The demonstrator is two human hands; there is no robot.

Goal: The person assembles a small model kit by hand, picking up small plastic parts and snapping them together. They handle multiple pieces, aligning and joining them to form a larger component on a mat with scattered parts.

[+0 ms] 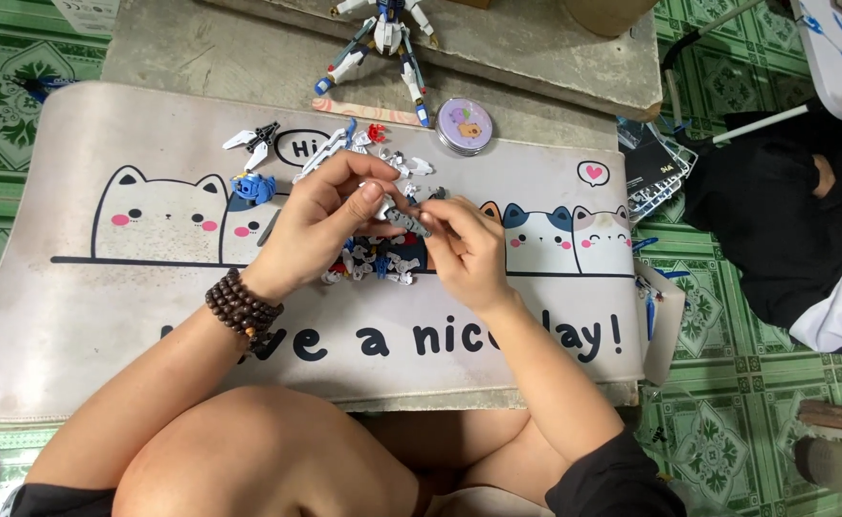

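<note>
Both hands meet over the middle of a pale desk mat (76, 316) printed with cartoon cats. My left hand (320, 225), with a dark bead bracelet on its wrist, pinches a small grey and white model part (404, 218) from the left. My right hand (467, 251) holds the same part from the right with its fingertips. Beneath the hands lie several loose white, blue and red model pieces (382, 263).
A blue round piece (253, 187) and white pieces (248, 142) lie on the mat at the upper left. An assembled white and blue robot figure (382, 43) lies on the concrete slab beyond. A round purple tin (464, 125) sits beside it. Plastic part frames (660, 172) lie right.
</note>
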